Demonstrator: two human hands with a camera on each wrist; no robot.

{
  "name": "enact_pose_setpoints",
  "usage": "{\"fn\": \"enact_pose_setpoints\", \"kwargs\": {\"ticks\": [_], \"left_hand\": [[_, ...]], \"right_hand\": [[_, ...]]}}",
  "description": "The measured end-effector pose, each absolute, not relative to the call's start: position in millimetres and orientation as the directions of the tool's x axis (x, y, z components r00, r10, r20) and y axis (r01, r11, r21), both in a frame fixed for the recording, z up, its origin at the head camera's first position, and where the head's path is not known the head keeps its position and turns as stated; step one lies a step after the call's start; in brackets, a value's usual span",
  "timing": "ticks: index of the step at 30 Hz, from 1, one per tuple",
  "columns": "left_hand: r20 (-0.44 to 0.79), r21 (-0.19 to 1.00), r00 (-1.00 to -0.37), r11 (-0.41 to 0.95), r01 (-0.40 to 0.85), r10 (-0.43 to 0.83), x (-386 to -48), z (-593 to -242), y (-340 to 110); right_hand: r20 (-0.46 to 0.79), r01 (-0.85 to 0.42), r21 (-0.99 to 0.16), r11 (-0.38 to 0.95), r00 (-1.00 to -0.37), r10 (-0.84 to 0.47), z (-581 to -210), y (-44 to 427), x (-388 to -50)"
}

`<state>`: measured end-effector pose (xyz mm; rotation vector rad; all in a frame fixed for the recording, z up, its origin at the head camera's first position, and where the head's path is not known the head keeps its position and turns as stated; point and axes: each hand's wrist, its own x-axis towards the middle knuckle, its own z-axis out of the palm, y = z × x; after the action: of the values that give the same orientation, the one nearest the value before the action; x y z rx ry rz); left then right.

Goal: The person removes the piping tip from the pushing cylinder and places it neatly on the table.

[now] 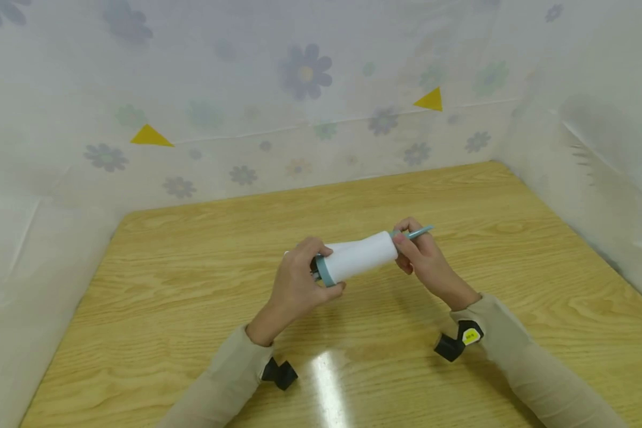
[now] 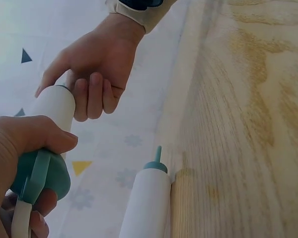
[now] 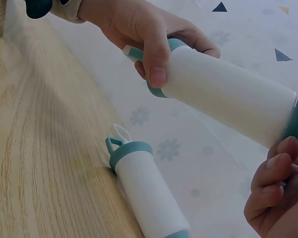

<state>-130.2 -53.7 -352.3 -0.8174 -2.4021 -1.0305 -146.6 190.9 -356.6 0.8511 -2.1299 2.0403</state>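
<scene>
A white bottle (image 1: pixel 365 255) with teal ends is held above the table, tilted slightly up to the right. My left hand (image 1: pixel 298 276) grips the teal collar at its left end, thumb below and fingers above. A teal handle (image 2: pixel 38 176) and a white loop (image 2: pixel 21 223) sit at that end. With thumb and fingers, my right hand (image 1: pixel 425 261) pinches the other end, where a slim teal piece (image 1: pixel 420 232) sticks out. A second, similar bottle (image 3: pixel 151 193) lies beyond on the table, mostly hidden in the head view; its handle and loop show in the right wrist view.
The wooden table (image 1: pixel 192 297) stretches beneath both hands. A flower-printed white curtain (image 1: pixel 257 107) with yellow triangles stands along the table's back and sides. Black wrist cameras (image 1: pixel 280 373) are strapped over both sleeves.
</scene>
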Motion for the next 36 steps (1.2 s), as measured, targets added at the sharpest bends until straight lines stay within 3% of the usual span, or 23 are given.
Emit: {"fn": "enact_pose_setpoints", "kwargs": {"ticks": [16, 20, 23, 26, 30, 36], "left_hand": [[0.538, 0.574, -0.755, 0.493, 0.653, 0.374, -131.2, -355.4, -54.8], [0.5, 0.656, -0.779, 0.421, 0.626, 0.38, -131.7, -355.5, -56.0], [0.408, 0.768, -0.825, 0.342, 0.542, 0.391, -131.6, -354.2, -57.4], [0.249, 0.894, -0.879, 0.252, 0.37, 0.408, -131.1, -352.4, -58.2], [0.078, 0.971, -0.906, 0.173, 0.163, 0.415, -131.3, -351.7, -57.8], [0.035, 0.98, -0.911, 0.164, 0.112, 0.41, -132.2, -352.6, -56.3]], "right_hand": [[0.401, -0.403, -0.912, -0.073, -0.846, -0.352, -356.0, 191.8, -145.9], [0.406, -0.406, -0.911, -0.078, -0.843, -0.353, -357.3, 192.1, -146.6], [0.408, -0.406, -0.91, -0.083, -0.842, -0.354, -357.8, 192.4, -147.3], [0.409, -0.408, -0.909, -0.081, -0.841, -0.353, -358.1, 193.1, -147.5], [0.418, -0.418, -0.905, -0.083, -0.833, -0.361, -358.1, 194.1, -147.2], [0.431, -0.425, -0.899, -0.101, -0.825, -0.366, -356.7, 193.7, -147.5]]}}
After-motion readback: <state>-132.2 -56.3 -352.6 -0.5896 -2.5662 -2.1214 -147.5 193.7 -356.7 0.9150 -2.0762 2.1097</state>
